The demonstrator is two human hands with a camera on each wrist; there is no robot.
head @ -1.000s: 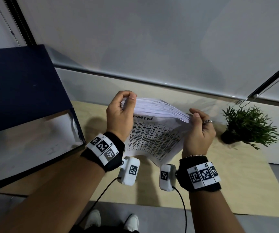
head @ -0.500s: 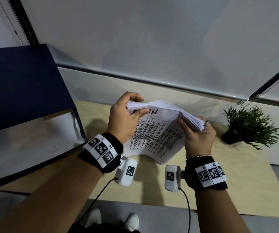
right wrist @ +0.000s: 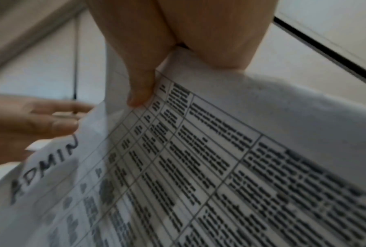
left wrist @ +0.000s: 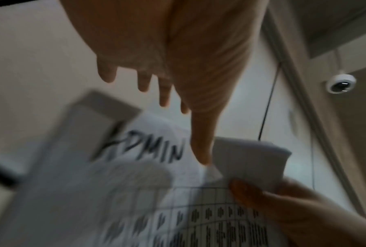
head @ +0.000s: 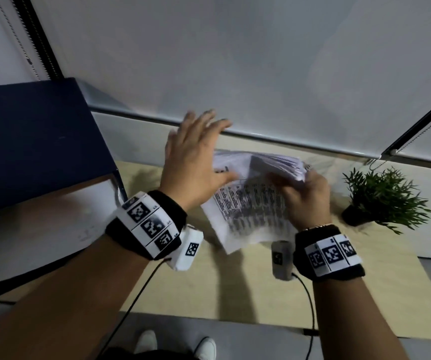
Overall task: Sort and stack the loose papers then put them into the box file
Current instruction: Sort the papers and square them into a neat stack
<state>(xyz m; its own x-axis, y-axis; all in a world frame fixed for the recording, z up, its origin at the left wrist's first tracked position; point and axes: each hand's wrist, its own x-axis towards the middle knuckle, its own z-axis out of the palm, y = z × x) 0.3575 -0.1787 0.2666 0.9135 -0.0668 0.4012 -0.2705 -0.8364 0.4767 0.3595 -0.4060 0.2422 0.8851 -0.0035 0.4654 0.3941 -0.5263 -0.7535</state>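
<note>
so my right hand has a pinch grip on the papers above the tabletop, left hand spread wide beside them

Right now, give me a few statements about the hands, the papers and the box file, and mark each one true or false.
1. The right hand holds the stack of papers by one edge. True.
2. The left hand has a firm grip on the papers too. False: its fingers are spread straight, at most brushing the near edge of the sheets.
3. The top sheet has ADMIN handwritten above a printed table. True.
4. The papers are already inside the box file. False: they are held above the table, to the right of the open file.
5. A small potted plant stands on the table, to the right of the hands. True.
</note>
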